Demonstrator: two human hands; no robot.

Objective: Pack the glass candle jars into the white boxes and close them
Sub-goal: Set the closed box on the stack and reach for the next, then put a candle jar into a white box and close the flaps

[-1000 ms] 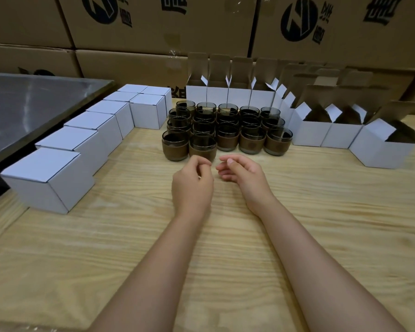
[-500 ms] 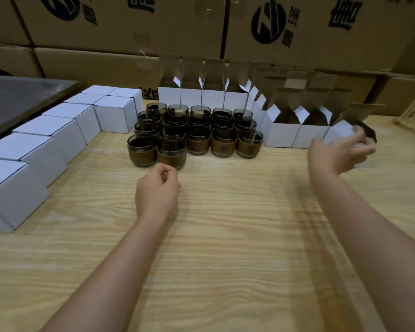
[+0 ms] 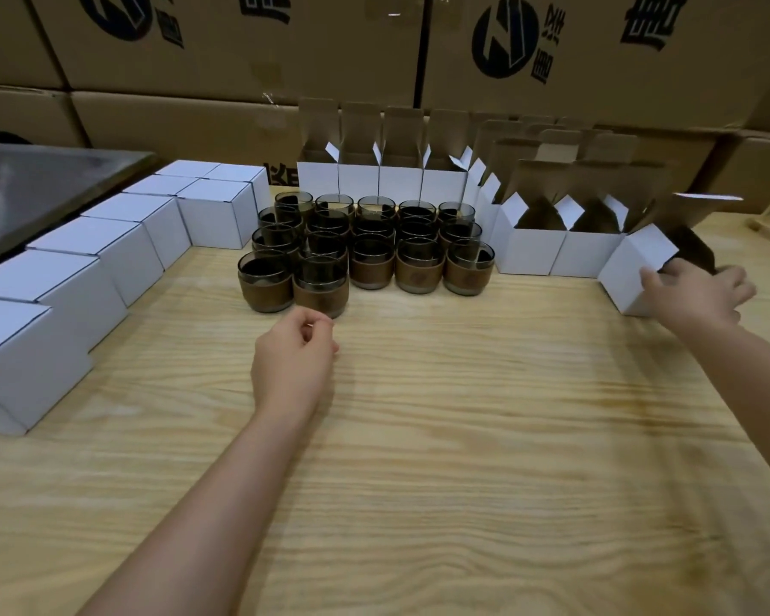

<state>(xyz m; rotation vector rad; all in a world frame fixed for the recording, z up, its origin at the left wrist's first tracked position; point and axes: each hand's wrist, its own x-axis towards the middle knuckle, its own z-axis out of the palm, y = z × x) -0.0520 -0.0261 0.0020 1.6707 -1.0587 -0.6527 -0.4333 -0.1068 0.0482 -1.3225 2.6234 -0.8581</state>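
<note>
Box (image 3: pixel 633 272) rim within grasp of right hand (image 3: pixel 698 294)

1 view: the wooden table (image 3: pixel 463 460) is seen close up from above its near edge, toward its far edge.

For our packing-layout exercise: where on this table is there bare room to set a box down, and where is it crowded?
Bare: the near stretch of the wooden table, bordered by the closed boxes on the left, the left hand ahead and the right hand gripping an open box. Crowded: the candle jars, packed tight between the boxes.
</note>
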